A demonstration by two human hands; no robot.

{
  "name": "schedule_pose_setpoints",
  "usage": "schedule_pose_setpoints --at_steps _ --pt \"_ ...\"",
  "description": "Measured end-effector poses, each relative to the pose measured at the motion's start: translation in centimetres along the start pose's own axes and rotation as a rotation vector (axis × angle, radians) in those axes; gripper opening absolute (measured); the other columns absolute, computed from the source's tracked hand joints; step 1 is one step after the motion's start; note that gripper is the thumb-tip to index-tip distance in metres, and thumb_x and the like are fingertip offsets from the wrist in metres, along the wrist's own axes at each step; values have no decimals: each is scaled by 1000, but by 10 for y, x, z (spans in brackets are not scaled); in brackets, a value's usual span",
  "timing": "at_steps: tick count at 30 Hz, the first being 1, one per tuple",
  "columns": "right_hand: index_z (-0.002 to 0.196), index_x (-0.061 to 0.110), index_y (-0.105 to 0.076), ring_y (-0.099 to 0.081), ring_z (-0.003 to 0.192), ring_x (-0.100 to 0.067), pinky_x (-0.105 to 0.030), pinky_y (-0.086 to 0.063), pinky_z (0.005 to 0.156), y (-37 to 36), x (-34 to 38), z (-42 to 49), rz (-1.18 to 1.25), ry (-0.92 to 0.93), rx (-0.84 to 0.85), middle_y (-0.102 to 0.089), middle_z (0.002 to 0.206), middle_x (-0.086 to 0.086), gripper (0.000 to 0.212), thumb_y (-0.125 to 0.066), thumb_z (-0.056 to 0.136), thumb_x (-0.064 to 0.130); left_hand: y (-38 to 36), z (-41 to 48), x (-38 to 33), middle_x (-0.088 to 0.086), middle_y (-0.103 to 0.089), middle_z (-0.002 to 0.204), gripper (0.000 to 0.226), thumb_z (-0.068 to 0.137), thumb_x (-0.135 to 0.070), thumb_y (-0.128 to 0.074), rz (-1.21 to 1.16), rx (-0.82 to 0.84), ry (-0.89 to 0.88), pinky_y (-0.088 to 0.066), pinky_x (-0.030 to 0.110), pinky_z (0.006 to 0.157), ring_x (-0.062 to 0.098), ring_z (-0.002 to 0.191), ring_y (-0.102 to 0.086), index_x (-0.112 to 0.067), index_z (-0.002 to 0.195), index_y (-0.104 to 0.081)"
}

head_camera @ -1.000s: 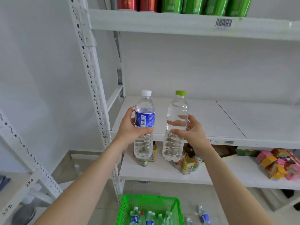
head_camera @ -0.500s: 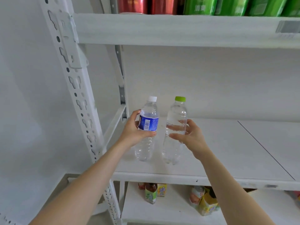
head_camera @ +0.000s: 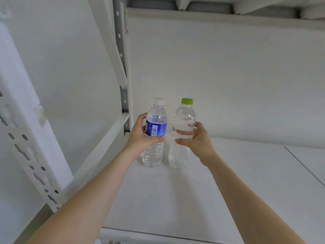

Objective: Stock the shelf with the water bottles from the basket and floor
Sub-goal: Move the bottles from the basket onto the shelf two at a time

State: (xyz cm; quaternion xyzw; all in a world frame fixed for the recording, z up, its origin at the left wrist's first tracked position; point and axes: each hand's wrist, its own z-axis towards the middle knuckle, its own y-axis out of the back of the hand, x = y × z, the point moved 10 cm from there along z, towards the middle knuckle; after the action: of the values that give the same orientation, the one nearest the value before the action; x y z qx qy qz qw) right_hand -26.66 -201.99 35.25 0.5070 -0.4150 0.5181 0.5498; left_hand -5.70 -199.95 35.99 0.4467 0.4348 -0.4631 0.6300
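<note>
Blue-label bottle [head_camera: 156, 128]: clear, ribbed plastic in a slim shape, with a white screw cap and a glossy blue wrap printed with a barcode. It is held upright at the back-left of the shelf board [head_camera: 175, 199]. Whether its base rests on the surface or sits just above it cannot be told.
Green-cap bottle [head_camera: 183, 118]: clear, smoother plastic, rounder at the shoulder, closed by a lime-green cap. It is held upright just beside the first bottle, with a narrow gap between them.
Left hand [head_camera: 139, 140]: fingers and thumb are curled round the blue wrap from the left.
Right hand [head_camera: 199, 140]: the middle of the green-cap bottle is gripped, with the thumb in front and the fingers seen through the plastic.
Shelf board: a flat, matte white panel, crossed by a thin seam [head_camera: 306, 166] at the right.
Frame: white-painted metal. The rear upright [head_camera: 121, 50] is pierced by small holes, and the front upright [head_camera: 26, 147] is slotted and blurred.
Surroundings: a plain white back wall [head_camera: 228, 76], with the grey underside of the upper shelf [head_camera: 211, 7] at the top.
Change: since half a second ago both bottles have been carried deeper toward the rear corner. The grips are unchanged. The cans above and the goods below are no longer framed.
</note>
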Motion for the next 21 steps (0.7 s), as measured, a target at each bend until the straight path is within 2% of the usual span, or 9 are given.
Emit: schedule_pose_setpoints --at_steps 4,7,11,14,19,21 --pt "120 16 -48 -69 91 -17 -26 -56 74 -5 -7 30 15 30 -26 -70 106 -5 68 -85 66 0 -3 29 13 1 -67 104 90 58 1 -88 -30 -12 -25 -55 20 64 3 77 -65 -29 129 -42" --pt "120 16 -48 -69 96 -22 -36 -58 81 -14 -10 51 11 64 -17 -70 105 -6 70 -87 64 1 -3 46 21 2 -67 104 90 58 1 -88 -38 -17 -40 -52 17 63 4 78 -65 -31 128 -42" --pt "121 17 -47 -69 97 -21 -40 -57 85 -25 -17 70 38 80 -14 -69 106 -4 72 -87 63 3 3 64 28 -2 -65 109 91 59 -2 -89 -31 -10 -47 -54 18 66 7 90 -65 -30 131 -40" --pt "122 17 -47 -69 98 -22 -41 -57 86 -31 -20 83 49 89 -16 -69 108 -4 73 -87 63 3 12 77 34 -3 -63 116 94 57 -6 -90 -22 -8 -51 -57 25 75 14 102 -64 -30 132 -40" --pt "124 17 -46 -69 97 -21 -38 -57 85 -44 -20 103 43 102 13 -67 112 -8 74 -87 63 3 17 98 44 -4 -63 120 100 48 -22 -94 2 24 -35 -57 39 88 16 108 -63 -37 131 -39" --pt "124 17 -46 -68 96 -21 -37 -57 84 -49 -20 110 49 101 27 -66 114 -9 73 -86 65 1 15 105 46 -2 -62 122 98 51 -18 -93 -11 56 -26 -55 42 91 19 110 -62 -37 131 -40"
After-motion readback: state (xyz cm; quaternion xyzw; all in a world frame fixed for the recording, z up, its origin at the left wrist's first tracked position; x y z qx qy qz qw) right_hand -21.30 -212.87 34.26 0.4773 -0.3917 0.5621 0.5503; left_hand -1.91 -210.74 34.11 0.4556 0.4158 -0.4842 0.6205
